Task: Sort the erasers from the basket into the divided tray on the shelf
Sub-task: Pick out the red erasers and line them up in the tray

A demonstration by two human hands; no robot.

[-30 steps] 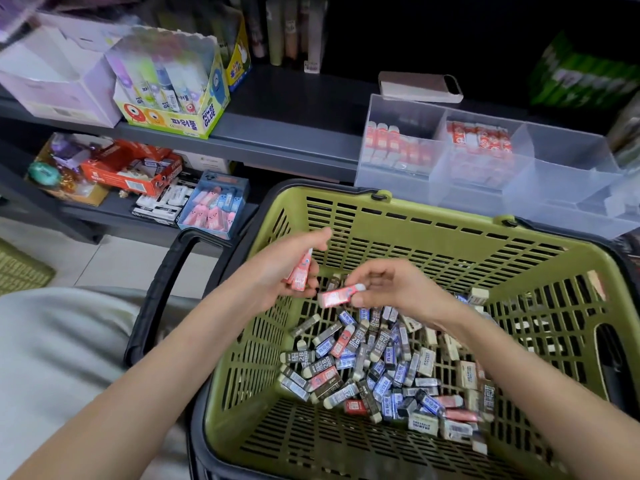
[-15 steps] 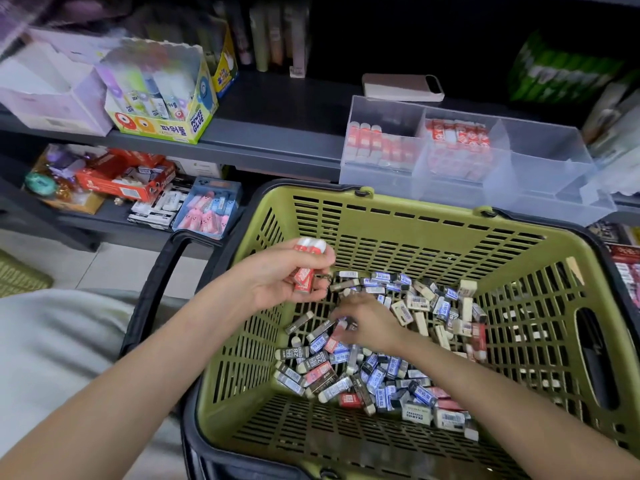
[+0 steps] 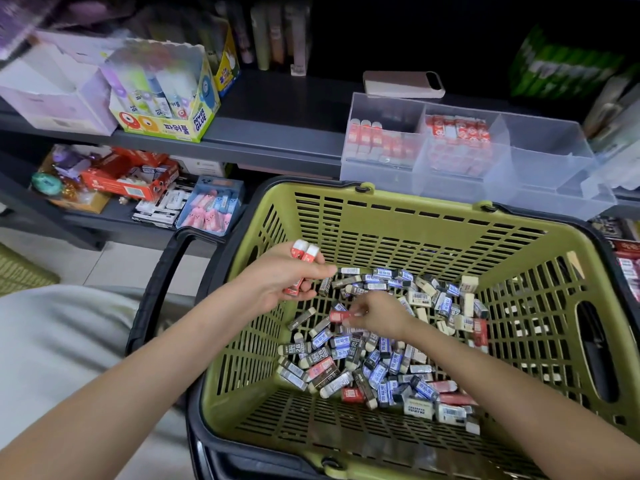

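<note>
While left fingers (image 3: 308,288) hold two red erasers (image 3: 304,252) | right fingers (image 3: 360,311) pinch third eraser (image 3: 337,316)

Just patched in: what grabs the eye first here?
A green basket fills the foreground, erasers heaped inside. Over it the left hand holds red erasers; the right hand pinches one red eraser in the pile. Behind, the clear tray on the shelf has two compartments of red ones.

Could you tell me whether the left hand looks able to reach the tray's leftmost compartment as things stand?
Probably yes. The left hand, gripping two red erasers, is above the basket, and the open-topped tray's leftmost compartment sits just beyond its far rim, with nothing between.
</note>
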